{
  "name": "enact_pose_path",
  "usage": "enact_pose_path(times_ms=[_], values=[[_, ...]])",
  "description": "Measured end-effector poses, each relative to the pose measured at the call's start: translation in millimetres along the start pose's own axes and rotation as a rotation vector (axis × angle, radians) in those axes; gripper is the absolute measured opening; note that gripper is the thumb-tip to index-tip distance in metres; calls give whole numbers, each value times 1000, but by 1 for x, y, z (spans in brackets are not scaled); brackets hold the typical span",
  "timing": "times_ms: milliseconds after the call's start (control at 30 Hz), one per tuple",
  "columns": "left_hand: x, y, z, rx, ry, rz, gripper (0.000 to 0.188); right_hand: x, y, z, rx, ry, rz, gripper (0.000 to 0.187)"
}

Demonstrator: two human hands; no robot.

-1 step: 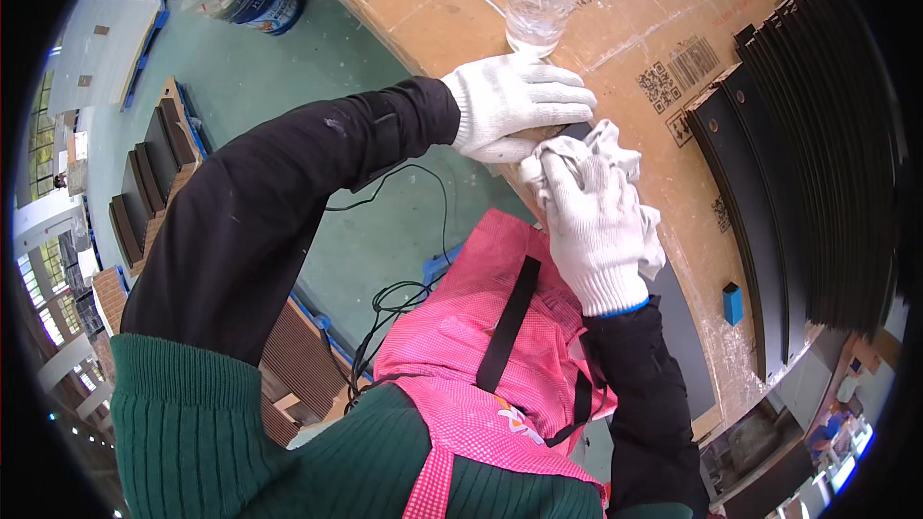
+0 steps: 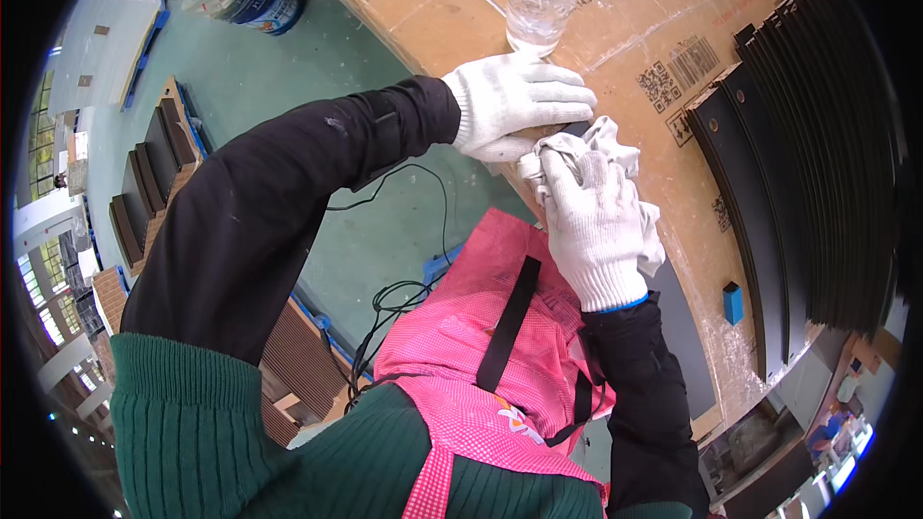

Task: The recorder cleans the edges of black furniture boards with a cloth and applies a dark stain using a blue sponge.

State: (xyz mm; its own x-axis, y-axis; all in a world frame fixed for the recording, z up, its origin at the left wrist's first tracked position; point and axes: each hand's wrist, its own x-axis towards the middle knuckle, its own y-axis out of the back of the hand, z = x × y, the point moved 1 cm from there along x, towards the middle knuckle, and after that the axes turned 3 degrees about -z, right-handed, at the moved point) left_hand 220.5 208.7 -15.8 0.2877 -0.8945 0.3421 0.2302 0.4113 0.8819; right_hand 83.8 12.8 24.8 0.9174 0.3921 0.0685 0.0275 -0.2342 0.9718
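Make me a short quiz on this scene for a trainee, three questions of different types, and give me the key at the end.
1. What is bunched under the gloved right hand?
2. True or false: the clear bottle stands beyond the gloved left hand, farther from the person's body.
3. What colour is the small block near the row of dark panels?
A) red
B) blue
C) yellow

Key:
1. A white cloth.
2. True.
3. B.
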Motion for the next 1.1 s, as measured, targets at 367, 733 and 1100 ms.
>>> enact_pose_path(times_ms=[367, 733, 1100], values=[[0, -1, -6, 13, -2, -12, 71, 9, 0, 0, 67, -13, -51, 47], [1, -4, -9, -16, 1, -44, 73, 21, -5, 1, -2, -16, -49, 46], [-3, 14, -4, -38, 35, -127, 78, -55, 19, 26, 19, -223, -111, 60]])
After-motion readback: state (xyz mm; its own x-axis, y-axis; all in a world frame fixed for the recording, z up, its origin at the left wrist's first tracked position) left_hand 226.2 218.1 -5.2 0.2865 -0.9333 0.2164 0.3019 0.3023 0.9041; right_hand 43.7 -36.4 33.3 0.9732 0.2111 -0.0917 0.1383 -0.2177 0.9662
